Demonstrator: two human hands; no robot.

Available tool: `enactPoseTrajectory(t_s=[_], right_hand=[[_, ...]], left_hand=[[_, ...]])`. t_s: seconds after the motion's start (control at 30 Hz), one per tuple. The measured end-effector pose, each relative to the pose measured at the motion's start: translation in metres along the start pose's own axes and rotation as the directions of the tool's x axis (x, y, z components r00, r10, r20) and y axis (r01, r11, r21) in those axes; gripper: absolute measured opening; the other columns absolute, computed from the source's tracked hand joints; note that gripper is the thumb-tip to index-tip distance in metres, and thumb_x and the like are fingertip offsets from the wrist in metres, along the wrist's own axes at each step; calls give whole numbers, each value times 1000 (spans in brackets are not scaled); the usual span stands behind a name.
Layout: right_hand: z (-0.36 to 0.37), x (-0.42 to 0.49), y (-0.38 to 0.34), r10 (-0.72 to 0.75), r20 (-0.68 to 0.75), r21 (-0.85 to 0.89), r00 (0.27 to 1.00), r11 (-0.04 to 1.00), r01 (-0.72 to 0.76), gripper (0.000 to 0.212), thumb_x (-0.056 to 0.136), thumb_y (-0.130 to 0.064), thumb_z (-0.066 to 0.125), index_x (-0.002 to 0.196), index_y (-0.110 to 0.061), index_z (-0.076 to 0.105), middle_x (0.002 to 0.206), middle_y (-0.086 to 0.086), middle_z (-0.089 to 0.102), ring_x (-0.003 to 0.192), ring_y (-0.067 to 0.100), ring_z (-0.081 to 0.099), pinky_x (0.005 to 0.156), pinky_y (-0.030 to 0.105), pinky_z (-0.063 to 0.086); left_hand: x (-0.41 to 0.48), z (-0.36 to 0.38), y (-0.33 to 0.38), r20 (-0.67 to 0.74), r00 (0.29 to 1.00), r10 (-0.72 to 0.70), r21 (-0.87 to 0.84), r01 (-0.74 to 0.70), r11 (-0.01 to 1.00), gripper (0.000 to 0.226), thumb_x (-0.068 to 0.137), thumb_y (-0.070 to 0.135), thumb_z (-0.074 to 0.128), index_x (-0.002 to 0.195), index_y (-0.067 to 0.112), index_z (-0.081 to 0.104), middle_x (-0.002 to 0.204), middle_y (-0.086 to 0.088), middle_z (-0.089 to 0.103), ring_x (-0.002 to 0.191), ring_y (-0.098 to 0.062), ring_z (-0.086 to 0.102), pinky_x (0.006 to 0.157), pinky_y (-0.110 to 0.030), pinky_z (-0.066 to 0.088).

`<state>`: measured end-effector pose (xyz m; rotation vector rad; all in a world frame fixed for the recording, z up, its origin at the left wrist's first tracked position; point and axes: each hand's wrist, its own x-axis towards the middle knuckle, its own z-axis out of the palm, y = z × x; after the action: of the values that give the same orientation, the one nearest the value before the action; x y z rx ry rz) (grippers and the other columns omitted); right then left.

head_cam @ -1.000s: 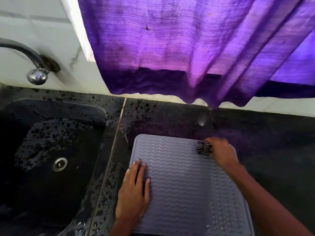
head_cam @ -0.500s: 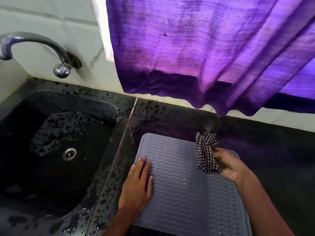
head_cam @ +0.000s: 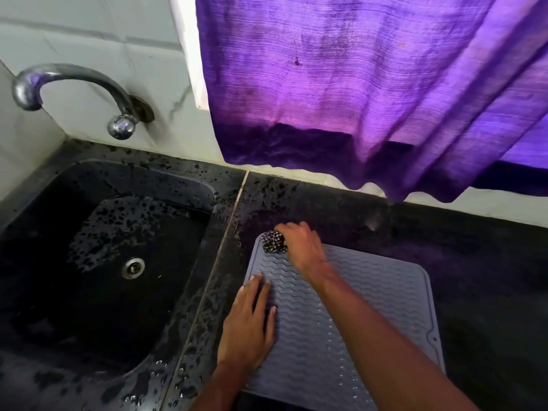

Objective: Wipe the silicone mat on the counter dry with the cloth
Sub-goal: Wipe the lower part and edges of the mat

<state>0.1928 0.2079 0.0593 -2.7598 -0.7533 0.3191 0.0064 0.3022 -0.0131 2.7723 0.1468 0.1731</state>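
Observation:
A grey silicone mat [head_cam: 376, 295] with wavy ridges lies flat on the dark counter, right of the sink. My left hand [head_cam: 249, 327] rests flat on the mat's left part, fingers straight. My right hand [head_cam: 302, 246] reaches across to the mat's far left corner and grips a bunched black-and-white checked cloth [head_cam: 274, 241], which is pressed down on that corner. Water beads show along the mat's middle and near part.
A black sink [head_cam: 98, 262] with a metal drain lies to the left, its rim wet with droplets. A chrome tap [head_cam: 74, 90] juts from the tiled wall. A purple curtain [head_cam: 370, 93] hangs over the counter's back edge. Dark counter [head_cam: 480, 268] extends right.
My right hand lifted the cloth off the mat's far right corner, carried it left, and now presses it on the far left corner. The left hand stayed flat.

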Motion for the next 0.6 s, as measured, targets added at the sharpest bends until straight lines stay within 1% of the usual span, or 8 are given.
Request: enactPoseTrajectory(t_s=[0.07, 0.17, 0.3, 0.4, 0.47, 0.53, 0.57, 0.6], right_hand=[[2, -2, 8, 0, -15, -39, 1000, 999, 0, 53, 79, 2, 63, 122, -27, 55, 115, -4, 61, 111, 26, 47, 90, 45, 43], [2, -11, 29, 18, -32, -36, 999, 999, -19, 52, 77, -1, 66, 120, -29, 56, 112, -6, 62, 107, 25, 49, 88, 43, 45], [0, -37, 74, 124, -89, 0, 988, 992, -124, 47, 76, -5, 68, 112, -34, 59, 107, -9, 63, 100, 25, 52, 82, 41, 49], [-6, -59, 115, 207, -126, 16, 970, 978, -206, 48, 73, -1, 67, 111, -30, 62, 106, -5, 67, 95, 28, 54, 78, 40, 49], [-13, -76, 144, 279, -143, 39, 950, 960, -276, 48, 72, 1, 65, 109, -29, 64, 105, 0, 68, 95, 31, 58, 76, 39, 50], [-19, -102, 167, 364, -156, 64, 918, 932, -358, 47, 74, 0, 62, 109, -32, 62, 105, 0, 69, 97, 32, 61, 76, 41, 52], [-23, -127, 182, 454, -163, 82, 876, 891, -446, 48, 75, 0, 60, 111, -33, 62, 107, 1, 69, 99, 31, 62, 76, 43, 53], [-26, -148, 194, 516, -174, 106, 839, 856, -505, 50, 75, 2, 59, 112, -30, 63, 109, 4, 68, 101, 32, 62, 77, 45, 53]], left_hand=[[1, 1, -1, 17, 1000, 4, 22, -5, 1000, 56, 103, 40, 34, 150, 11, 46, 158, -8, 40, 145, -21, 40, 120, -36, 31], [2, 3, -1, 20, 1000, 18, 48, -19, 999, 56, 103, 39, 34, 149, 10, 47, 157, -11, 41, 144, -23, 41, 118, -36, 27], [0, 2, 0, 23, 1000, 20, 54, -21, 998, 55, 102, 38, 36, 148, 9, 48, 157, -11, 41, 143, -22, 41, 118, -35, 25], [3, 0, -5, 6, 1000, 18, 67, -19, 998, 56, 102, 38, 34, 149, 9, 47, 158, -11, 40, 145, -21, 38, 120, -33, 21], [3, 2, -6, 2, 1000, 8, 74, -8, 997, 56, 102, 37, 34, 149, 8, 46, 158, -11, 39, 145, -22, 38, 120, -32, 18], [-2, 1, -11, -30, 999, 17, 76, -15, 997, 57, 102, 37, 34, 148, 8, 47, 158, -12, 39, 144, -23, 40, 121, -33, 18], [-4, 6, -4, -19, 998, 59, 78, -57, 995, 56, 101, 37, 35, 147, 7, 49, 157, -13, 41, 143, -24, 42, 121, -33, 20], [-6, 10, 1, -6, 996, 93, 79, -93, 993, 56, 100, 36, 36, 145, 7, 51, 155, -14, 43, 140, -25, 45, 121, -34, 25]])
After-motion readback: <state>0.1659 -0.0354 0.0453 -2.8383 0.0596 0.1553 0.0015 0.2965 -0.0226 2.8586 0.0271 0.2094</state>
